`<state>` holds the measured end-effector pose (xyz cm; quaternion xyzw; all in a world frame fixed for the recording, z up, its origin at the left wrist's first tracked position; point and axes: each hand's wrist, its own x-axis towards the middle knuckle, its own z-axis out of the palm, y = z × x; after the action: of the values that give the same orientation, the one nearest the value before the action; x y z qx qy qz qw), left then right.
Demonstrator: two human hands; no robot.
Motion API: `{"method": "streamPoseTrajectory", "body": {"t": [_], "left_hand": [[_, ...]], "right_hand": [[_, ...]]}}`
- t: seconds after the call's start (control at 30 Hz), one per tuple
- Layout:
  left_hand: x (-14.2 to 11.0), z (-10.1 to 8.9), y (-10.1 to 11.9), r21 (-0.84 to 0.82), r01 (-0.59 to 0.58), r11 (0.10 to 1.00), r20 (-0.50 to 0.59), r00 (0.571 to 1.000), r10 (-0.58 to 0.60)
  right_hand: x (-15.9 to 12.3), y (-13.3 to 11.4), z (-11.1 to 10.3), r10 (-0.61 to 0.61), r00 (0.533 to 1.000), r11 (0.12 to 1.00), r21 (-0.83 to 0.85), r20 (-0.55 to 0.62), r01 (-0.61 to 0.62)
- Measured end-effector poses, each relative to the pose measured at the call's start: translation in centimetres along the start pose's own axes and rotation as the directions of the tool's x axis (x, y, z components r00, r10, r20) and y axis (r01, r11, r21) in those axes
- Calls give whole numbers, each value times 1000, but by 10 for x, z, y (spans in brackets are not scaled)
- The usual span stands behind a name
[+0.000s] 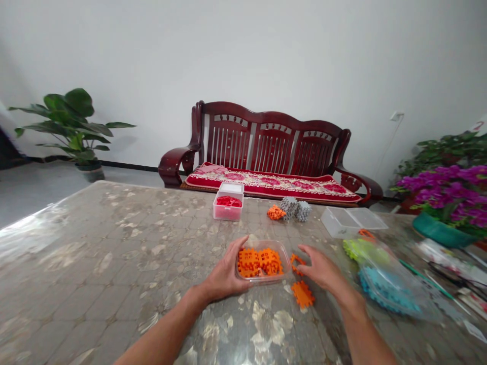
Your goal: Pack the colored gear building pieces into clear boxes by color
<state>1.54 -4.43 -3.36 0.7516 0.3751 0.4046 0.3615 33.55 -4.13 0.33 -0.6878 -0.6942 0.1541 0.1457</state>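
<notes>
Left fingers (pixel 241 242) hold a clear, rounded plastic box (pixel 262 279).
Right fingers (pixel 306 249) are at an orange, bumpy ring (pixel 292 260); can't tell if gripping.

Open desk (pixel 114 263) runs wide left of the clear tub (pixel 262 280), past the left hand (pixel 231 271); pink box (pixel 227 212) and grey pieces (pixel 289 208) block behind the tub!

Straight out past the grip there's a dark red wooden bench (pixel 272 144) with a floral runner (pixel 266 181) on its seat. Leafy potted plant (pixel 76 124) way off left of the grip, purple flowers (pixel 451 190) well to its right, near maybe a plastic bag (pixel 437 251), kinda blurry tbh.
</notes>
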Motion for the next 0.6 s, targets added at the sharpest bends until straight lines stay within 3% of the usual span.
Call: {"method": "streamPoseTrajectory", "body": {"t": [0.33, 0.6], "left_hand": [[0, -1, 0, -4, 0, 1000, 11, 1000, 0], [0, 0, -1, 5, -4, 1000, 8, 1000, 4]], "right_hand": [[-7, -18, 9, 28, 999, 933, -360, 41, -12], [2, -13, 8, 76, 997, 949, -305, -15, -77]]}}
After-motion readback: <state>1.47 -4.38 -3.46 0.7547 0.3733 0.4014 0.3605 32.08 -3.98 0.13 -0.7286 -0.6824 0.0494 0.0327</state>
